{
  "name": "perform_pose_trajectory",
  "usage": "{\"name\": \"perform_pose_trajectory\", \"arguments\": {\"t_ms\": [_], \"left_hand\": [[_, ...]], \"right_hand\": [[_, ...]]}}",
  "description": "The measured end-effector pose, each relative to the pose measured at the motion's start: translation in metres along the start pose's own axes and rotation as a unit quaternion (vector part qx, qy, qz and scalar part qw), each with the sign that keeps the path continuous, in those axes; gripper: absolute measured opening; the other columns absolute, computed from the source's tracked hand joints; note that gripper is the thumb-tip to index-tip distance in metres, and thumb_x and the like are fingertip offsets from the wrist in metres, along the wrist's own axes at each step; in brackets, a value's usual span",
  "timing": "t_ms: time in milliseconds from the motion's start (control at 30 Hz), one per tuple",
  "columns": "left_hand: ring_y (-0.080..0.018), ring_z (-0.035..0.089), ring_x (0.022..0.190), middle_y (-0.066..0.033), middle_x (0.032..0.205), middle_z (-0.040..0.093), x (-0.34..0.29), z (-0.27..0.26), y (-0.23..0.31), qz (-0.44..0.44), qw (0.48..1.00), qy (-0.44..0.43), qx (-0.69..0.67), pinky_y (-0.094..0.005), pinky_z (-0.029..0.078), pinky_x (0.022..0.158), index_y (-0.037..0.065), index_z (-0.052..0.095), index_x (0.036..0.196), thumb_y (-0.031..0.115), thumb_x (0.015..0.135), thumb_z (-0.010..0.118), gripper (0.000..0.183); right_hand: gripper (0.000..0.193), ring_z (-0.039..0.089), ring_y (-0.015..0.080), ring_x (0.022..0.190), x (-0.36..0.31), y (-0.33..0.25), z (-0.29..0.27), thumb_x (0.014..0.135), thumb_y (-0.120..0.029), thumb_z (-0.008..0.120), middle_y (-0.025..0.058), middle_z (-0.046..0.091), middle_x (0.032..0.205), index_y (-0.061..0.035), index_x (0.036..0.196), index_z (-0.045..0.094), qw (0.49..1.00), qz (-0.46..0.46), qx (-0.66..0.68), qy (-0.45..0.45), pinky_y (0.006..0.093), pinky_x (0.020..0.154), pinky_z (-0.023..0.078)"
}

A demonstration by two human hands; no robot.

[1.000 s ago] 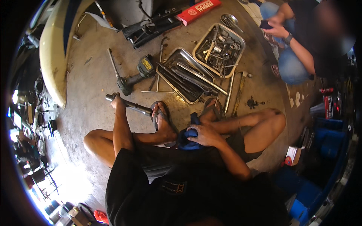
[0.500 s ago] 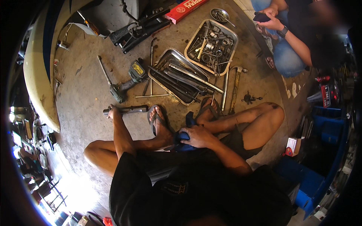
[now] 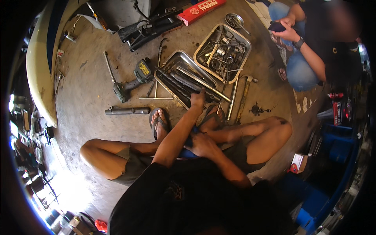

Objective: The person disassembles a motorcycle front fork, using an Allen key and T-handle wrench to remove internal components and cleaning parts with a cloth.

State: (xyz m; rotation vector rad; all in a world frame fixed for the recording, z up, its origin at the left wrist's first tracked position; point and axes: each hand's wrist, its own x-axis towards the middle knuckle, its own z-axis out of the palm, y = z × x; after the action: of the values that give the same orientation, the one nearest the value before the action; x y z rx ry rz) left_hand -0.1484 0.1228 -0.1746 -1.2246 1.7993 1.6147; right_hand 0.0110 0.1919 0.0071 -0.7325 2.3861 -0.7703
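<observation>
My left hand [image 3: 197, 100] reaches over the near edge of a metal tray [image 3: 167, 62], among long coil springs [image 3: 180, 90] and metal tubes [image 3: 203, 83]. Its fingers point down and away, mostly hidden behind the back of the hand, so I cannot tell whether they grip anything. Close to my lap, my right hand [image 3: 203, 145] is closed on a blue cloth [image 3: 187, 152], partly covered by my left forearm. A dark, thick metal tube [image 3: 129, 111] lies loose on the floor, left of my sandalled foot.
A green cordless impact wrench [image 3: 131, 82] with a long extension lies left of the tray. Beyond it stands a second tray [image 3: 247, 58] of sockets and small parts. A hammer [image 3: 244, 98] lies to the right. Another person [image 3: 305, 58] sits at the far right holding a phone.
My left hand has let go of the dark tube, leaving it on the floor, and has swung right to the tray of springs. My right hand stays on the blue cloth.
</observation>
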Motion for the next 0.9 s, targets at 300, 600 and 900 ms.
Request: {"name": "perform_pose_trajectory", "arguments": {"t_ms": [300,600,900], "left_hand": [[-0.0388,0.055,0.118,-0.0297,0.129,0.052,-0.032,0.011,0.029,0.024,0.995,0.071,0.060,-0.0379,0.045,0.098,-0.016,0.035,0.132,0.048,0.073,0.072,0.095],[-0.0235,0.064,0.070,-0.0064,0.084,0.063,-0.098,-0.101,0.027,0.080,0.966,-0.175,-0.173,-0.0340,0.054,0.063,0.000,0.057,0.113,0.019,0.083,0.071,0.038],[-0.0211,0.061,0.097,-0.0120,0.105,0.063,-0.165,-0.160,0.024,0.121,0.962,-0.209,-0.127,-0.0325,0.049,0.084,0.000,0.053,0.118,0.006,0.076,0.074,0.047]], "right_hand": [[0.056,0.065,0.0437,0.082,-0.014,0.017,-0.035,0.085,-0.041,0.065,0.0267,0.066,0.084,0.0005,0.120,0.052,0.995,0.102,0.006,0.021,0.0497,0.076,0.052],[0.042,0.066,0.0370,0.094,-0.015,0.019,-0.055,0.083,-0.035,0.071,0.0206,0.067,0.099,-0.0091,0.114,0.061,0.981,0.105,0.101,0.127,0.0423,0.081,0.052],[0.057,0.060,0.0269,0.106,-0.020,0.001,-0.109,0.086,-0.048,0.066,0.0159,0.062,0.117,-0.0101,0.126,0.055,0.880,0.156,0.391,0.218,0.0368,0.094,0.047]]}}
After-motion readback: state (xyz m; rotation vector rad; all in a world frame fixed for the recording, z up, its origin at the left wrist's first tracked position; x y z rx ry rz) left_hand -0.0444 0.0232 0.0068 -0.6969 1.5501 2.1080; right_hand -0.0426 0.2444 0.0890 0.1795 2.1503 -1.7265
